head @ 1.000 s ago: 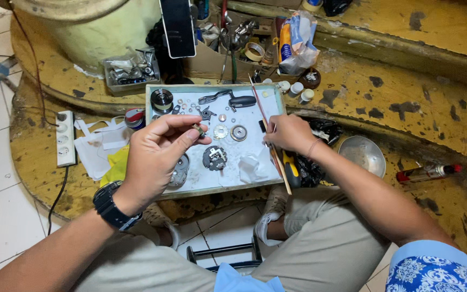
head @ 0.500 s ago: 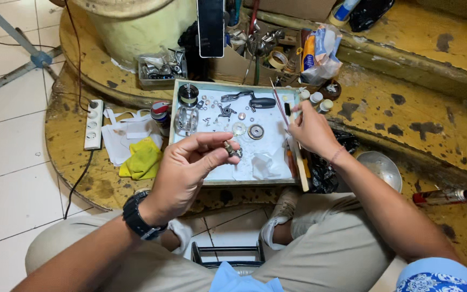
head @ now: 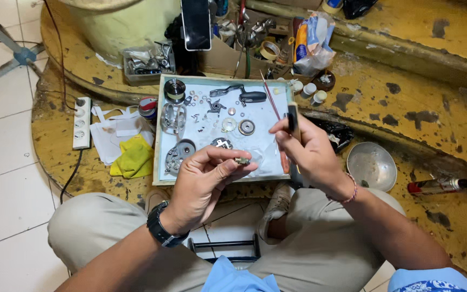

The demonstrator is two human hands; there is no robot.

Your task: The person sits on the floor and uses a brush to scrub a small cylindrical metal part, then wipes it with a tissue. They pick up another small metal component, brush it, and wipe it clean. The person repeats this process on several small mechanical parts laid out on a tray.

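My left hand (head: 204, 184) pinches a small metal part (head: 241, 160) between thumb and fingertips, just above the near edge of a white-lined work tray (head: 160, 162). My right hand (head: 309, 154) grips a dark-handled tool (head: 294, 120), held upright beside the tray's right side. Spread over the tray are small pieces: a spool (head: 174, 90), a metal frame (head: 173, 117), a side plate (head: 178, 155), gears and washers (head: 246, 127), and a black handle (head: 252, 97). A thin red stick (head: 270, 96) leans across the tray's right part.
A yellow cloth (head: 132, 159) and white paper lie left of the tray, next to a white power strip (head: 82, 123). A metal bowl (head: 372, 166) and a red-capped bottle (head: 441, 185) sit to the right. Behind are a box of tools, tape rolls and a hanging phone (head: 196, 23).
My left hand has drawn back from the tray's middle toward me with the small part. My right hand has left the tray's edge and now holds the tool raised.
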